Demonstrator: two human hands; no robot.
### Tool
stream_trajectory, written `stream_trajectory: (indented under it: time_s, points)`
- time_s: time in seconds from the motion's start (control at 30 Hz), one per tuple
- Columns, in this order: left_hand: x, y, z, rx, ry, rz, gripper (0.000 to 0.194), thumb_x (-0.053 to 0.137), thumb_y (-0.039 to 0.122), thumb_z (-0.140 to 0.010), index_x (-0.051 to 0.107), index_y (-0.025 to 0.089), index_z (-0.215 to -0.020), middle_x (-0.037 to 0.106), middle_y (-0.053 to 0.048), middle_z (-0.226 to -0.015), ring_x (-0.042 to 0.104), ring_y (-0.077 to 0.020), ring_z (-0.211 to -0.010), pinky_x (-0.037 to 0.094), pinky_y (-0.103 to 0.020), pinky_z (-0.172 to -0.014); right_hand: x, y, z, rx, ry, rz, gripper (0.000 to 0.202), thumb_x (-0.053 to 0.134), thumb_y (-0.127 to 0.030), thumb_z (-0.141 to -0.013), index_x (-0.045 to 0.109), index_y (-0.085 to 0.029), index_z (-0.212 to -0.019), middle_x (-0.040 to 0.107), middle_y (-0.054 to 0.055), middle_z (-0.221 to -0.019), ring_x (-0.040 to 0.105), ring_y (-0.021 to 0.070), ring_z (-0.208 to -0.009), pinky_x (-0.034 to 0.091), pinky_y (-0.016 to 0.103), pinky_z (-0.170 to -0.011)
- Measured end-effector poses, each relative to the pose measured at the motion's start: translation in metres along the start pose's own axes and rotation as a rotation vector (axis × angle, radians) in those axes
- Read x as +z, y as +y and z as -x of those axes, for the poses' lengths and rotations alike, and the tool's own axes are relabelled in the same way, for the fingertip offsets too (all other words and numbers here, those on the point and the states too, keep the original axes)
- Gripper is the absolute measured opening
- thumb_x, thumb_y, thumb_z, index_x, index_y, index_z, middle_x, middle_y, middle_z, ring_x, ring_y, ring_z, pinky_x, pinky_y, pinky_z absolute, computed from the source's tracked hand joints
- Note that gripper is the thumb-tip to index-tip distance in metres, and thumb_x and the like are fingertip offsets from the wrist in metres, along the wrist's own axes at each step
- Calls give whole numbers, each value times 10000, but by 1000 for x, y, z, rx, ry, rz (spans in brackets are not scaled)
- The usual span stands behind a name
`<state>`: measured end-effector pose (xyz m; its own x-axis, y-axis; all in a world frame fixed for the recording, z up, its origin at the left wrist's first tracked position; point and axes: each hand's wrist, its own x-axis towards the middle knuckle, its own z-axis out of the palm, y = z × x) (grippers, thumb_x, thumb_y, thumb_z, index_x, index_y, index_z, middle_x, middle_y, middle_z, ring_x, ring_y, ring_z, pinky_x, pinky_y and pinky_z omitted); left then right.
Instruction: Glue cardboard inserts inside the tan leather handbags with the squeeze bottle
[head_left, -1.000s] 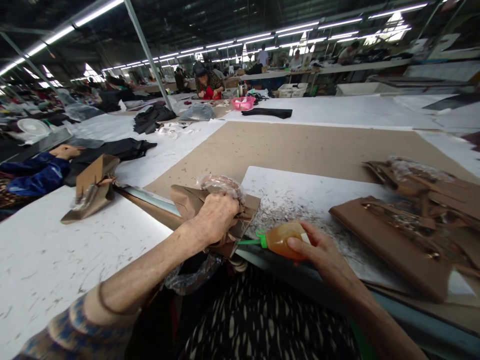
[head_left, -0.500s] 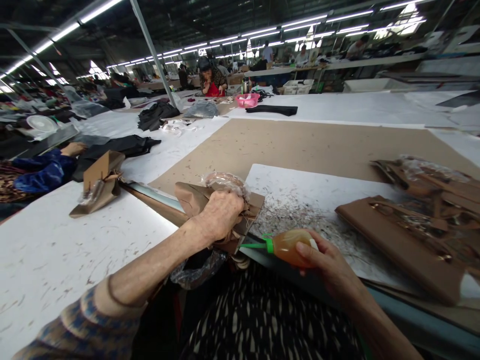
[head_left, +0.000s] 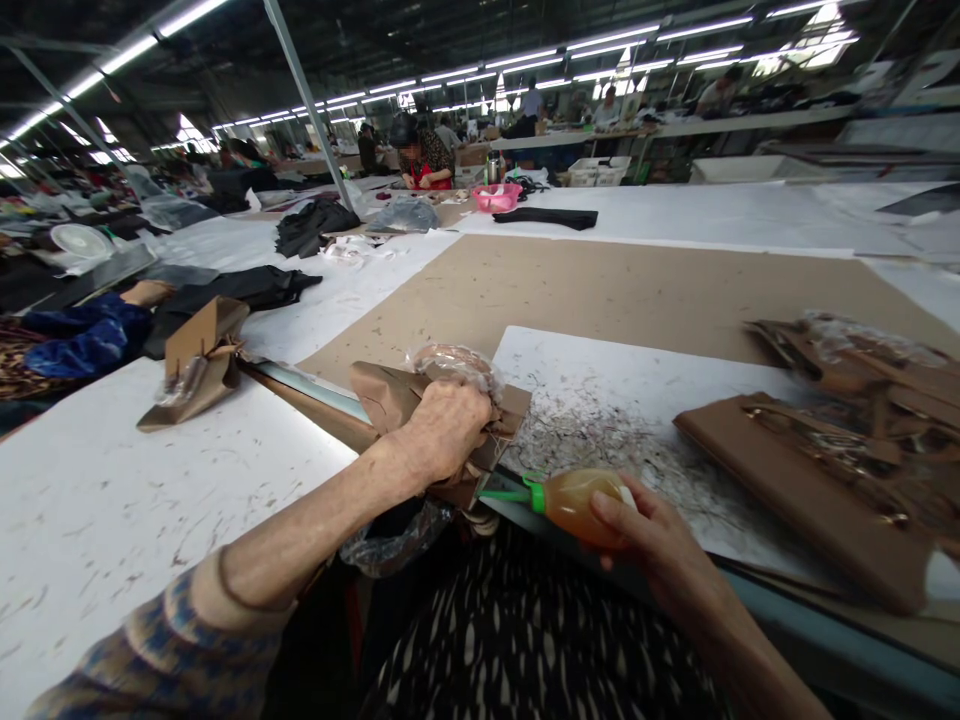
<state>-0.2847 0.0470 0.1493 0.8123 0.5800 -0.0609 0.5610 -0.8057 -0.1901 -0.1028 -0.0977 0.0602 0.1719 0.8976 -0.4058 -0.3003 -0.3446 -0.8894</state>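
Observation:
My left hand is closed on a brown leather-like bag piece at the table's near edge, and its fingertips are partly hidden. Clear plastic wraps a rounded part of the piece, probably a handle, just beyond the knuckles. In my right hand lies a squeeze bottle of amber liquid, with a green cap and a thin green nozzle. The bottle is tilted on its side. Its nozzle tip points left at the lower edge of the brown piece; whether they touch I cannot tell.
Brown bags are piled at the right, some with plastic wrap. Thread scraps litter the white sheet. Another brown piece stands at the left, near a co-worker's blue sleeve. A pink basket sits farther back.
The bottle and my right hand have shifted very slightly down. My left hand keeps its grip in nearly the same place. The person across the table has lowered their head and hand.

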Motion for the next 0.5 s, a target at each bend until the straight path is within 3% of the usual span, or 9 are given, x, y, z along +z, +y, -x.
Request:
stream_trajectory:
  time_s: [0.2,0.4,0.5]
  points:
    - [0,-2,-1,16,-26,8,148,575,211,-725,607,105,-824,630,-112,-819,589,-255,-769,429,-331,-626,6,0,8,-17,12,48,430,673,-490,-672,540,-193,-953,611,40,-755,563,189,-580,424,241,-414]
    - [-1,-4,-3,-5,-41,10,139,585,233,-725,620,133,-815,633,-91,-795,598,-252,-761,436,-334,-626,2,-11,2,-193,178,219,471,670,-478,-669,505,-218,-1026,604,29,-863,551,207,-685,488,279,-488]
    - [-1,-5,-4,-21,-67,28,147,598,255,-718,630,145,-810,636,-93,-817,603,-262,-773,443,-342,-628,-3,-13,-8,-252,172,311,463,646,-483,-710,489,-217,-1055,604,36,-886,562,221,-733,500,288,-528]
